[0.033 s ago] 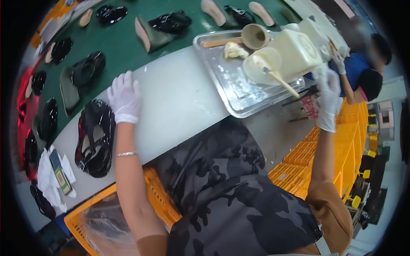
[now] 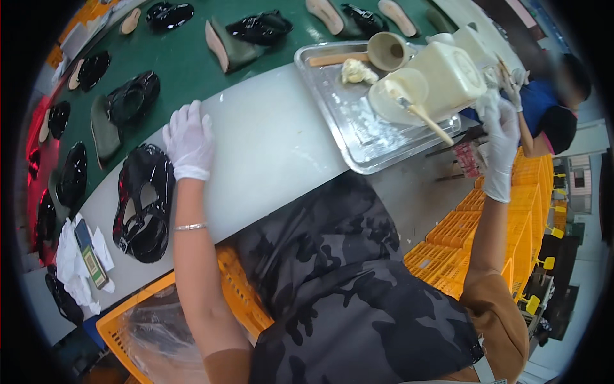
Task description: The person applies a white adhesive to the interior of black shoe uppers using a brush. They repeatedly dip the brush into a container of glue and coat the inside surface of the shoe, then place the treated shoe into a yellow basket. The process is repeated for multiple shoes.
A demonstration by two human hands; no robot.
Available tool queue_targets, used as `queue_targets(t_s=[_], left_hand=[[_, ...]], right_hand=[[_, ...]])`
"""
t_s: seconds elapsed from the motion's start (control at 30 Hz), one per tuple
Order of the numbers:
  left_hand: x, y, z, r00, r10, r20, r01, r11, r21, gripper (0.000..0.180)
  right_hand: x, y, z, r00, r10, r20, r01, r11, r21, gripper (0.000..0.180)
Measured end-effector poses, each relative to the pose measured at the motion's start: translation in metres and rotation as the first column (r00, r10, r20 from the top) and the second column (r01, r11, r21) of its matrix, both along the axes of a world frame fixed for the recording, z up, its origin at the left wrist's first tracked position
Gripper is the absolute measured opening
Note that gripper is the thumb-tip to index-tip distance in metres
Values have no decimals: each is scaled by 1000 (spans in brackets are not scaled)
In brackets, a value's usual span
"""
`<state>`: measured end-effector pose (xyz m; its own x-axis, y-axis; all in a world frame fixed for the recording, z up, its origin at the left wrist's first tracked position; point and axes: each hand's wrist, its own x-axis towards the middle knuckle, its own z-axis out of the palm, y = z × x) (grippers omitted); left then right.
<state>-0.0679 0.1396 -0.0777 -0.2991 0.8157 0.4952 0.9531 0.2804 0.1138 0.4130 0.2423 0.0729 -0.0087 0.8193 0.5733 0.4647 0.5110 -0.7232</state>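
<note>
My left hand (image 2: 190, 142), in a white glove, lies flat on the white work surface (image 2: 262, 141) with its fingers stretched out. Just left of it sits a pair of glossy black strapped shoes (image 2: 144, 201). My gloved right hand (image 2: 500, 144) is raised past the right side of a metal tray (image 2: 348, 144), close to a cream plastic jug (image 2: 448, 80). Its fingers are bent together; what they hold, if anything, cannot be made out. In the tray a brush (image 2: 425, 118) leans in a translucent cup (image 2: 396, 96), near a whitish lump (image 2: 358, 72) and a beige cup (image 2: 388, 51).
Shoe parts, such as a black upper beside a grey wedge sole (image 2: 104, 131), stand on the green belt (image 2: 185, 70). A phone (image 2: 91, 256) lies on white paper. Orange crates (image 2: 441, 243) line the right; another crate (image 2: 121, 339) is below left. A co-worker (image 2: 543, 109) is at far right.
My right hand has shifted slightly to the right. The rest of the scene is offset a little in the picture; my left hand still lies flat.
</note>
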Motion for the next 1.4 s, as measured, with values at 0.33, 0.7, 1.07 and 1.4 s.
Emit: queue_targets(t_s=[0.33, 0.7, 1.07, 1.4], left_hand=[[-1, 3, -3, 999, 32, 44, -34, 999, 27, 36], [-4, 1, -9, 997, -29, 71, 20, 992, 124, 33], [-3, 2, -5, 994, 33, 101, -32, 999, -18, 35], [-10, 4, -11, 993, -23, 115, 25, 1000, -15, 36]], right_hand=[[-319, -1, -68, 663, 606, 440, -690, 723, 42, 22], [-342, 21, -101, 294, 185, 938, -549, 836, 8, 24], [-198, -87, -85, 219, 159, 963, -637, 770, 18, 29], [-108, -121, -43, 625, 688, 370, -539, 722, -433, 31]])
